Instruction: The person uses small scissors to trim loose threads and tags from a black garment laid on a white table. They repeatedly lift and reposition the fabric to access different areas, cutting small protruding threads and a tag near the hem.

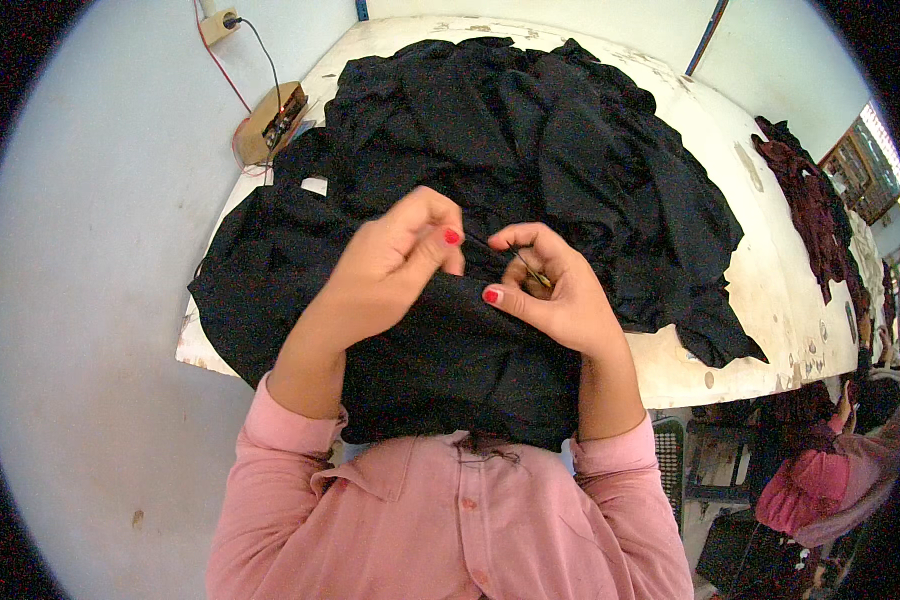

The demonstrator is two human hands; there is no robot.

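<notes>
A large heap of black cloth (pixel 450 130) covers much of the table, and part of it hangs over the near edge onto my lap. My left hand (pixel 395 260) is closed in a pinch on a fold of this cloth, its fingertips partly hidden. Just to its right, my right hand (pixel 560 290) curls around small thread snips (pixel 528 265); their thin dark blades point up and left, and a yellowish part shows between the fingers. The right thumb lies against the cloth. A narrow dark edge of fabric runs between the two hands.
The white, stained table (pixel 770 330) spreads out beneath the cloth. A wooden box with wires (pixel 270 125) sits at its far left corner, near a wall socket (pixel 220 24). Dark red garments (pixel 805 210) lie along the right edge. A person in pink (pixel 820 480) is at the lower right.
</notes>
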